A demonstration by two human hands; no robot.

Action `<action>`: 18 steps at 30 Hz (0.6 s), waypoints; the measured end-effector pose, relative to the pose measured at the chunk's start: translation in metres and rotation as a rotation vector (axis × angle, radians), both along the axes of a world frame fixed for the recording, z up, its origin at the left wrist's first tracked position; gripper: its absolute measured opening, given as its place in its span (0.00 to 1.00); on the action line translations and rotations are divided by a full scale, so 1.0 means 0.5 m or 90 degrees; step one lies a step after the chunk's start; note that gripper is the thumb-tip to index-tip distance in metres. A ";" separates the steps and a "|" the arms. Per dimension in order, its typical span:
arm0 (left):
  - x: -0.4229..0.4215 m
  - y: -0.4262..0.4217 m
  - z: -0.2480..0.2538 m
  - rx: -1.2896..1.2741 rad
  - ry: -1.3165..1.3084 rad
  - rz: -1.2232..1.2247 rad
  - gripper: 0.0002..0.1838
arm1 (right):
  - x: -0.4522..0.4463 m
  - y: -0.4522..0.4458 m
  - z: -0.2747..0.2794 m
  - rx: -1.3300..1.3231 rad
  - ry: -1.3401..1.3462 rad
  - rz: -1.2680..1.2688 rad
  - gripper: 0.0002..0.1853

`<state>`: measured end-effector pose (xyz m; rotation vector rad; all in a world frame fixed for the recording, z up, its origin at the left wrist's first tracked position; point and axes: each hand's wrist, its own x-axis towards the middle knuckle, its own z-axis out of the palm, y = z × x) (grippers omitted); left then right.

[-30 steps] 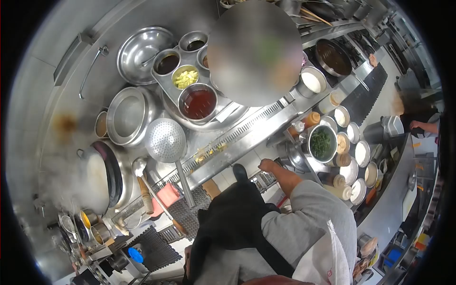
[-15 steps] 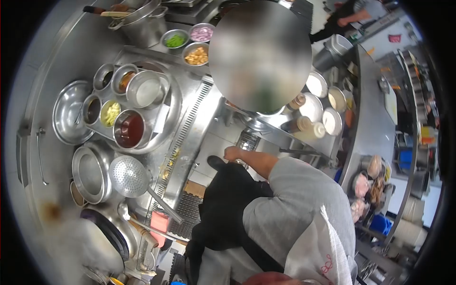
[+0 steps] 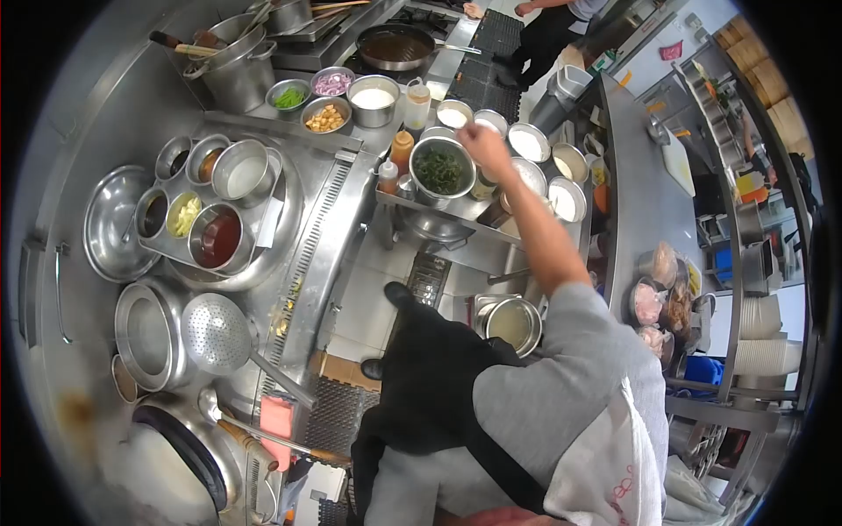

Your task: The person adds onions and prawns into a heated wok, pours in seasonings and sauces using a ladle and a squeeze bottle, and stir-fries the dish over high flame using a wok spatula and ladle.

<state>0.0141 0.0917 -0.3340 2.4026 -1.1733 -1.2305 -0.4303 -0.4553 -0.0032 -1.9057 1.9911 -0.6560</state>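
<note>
My right hand [image 3: 481, 145] reaches out at the end of a bare forearm, fingers curled together. It is beside the right rim of a metal pot of dark green leaves [image 3: 441, 170]. What the fingers hold, if anything, is hidden. Around it stand round metal containers of white contents, among them one behind [image 3: 453, 115] and another to the right [image 3: 529, 142]. Left of the leaves are an orange-brown squeeze bottle [image 3: 401, 151] and a pale-capped bottle [image 3: 388, 175]. My left hand is out of view; only its grey sleeve shows low in the frame.
A perforated skimmer [image 3: 217, 334] and a ladle [image 3: 209, 404] lie at the left range. Sauce pots surround a red sauce pot [image 3: 221, 238]. A pan [image 3: 396, 48] sits on the far burner. Another person [image 3: 544, 39] stands beyond. A pot of liquid [image 3: 513, 325] is below the counter.
My right hand has risen from low near my body to the pot of leaves and the white containers. The view has shifted. The blurred patch over the counter is gone.
</note>
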 end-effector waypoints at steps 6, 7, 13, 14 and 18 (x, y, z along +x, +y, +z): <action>-0.085 0.066 0.012 0.053 -0.039 -0.098 0.16 | -0.212 -0.336 -0.230 0.146 0.395 0.198 0.13; -0.099 0.076 0.018 0.062 -0.045 -0.105 0.16 | -0.218 -0.351 -0.264 0.227 0.393 0.208 0.13; -0.207 0.091 0.050 0.053 -0.159 -0.185 0.16 | -0.230 -0.379 -0.325 0.425 0.404 0.348 0.15; -0.239 0.055 0.091 0.134 -0.180 -0.125 0.17 | -0.241 -0.386 -0.343 0.245 0.457 0.444 0.16; -0.268 0.053 0.006 0.210 -0.075 -0.108 0.17 | -0.288 -0.448 -0.454 0.158 0.457 0.613 0.15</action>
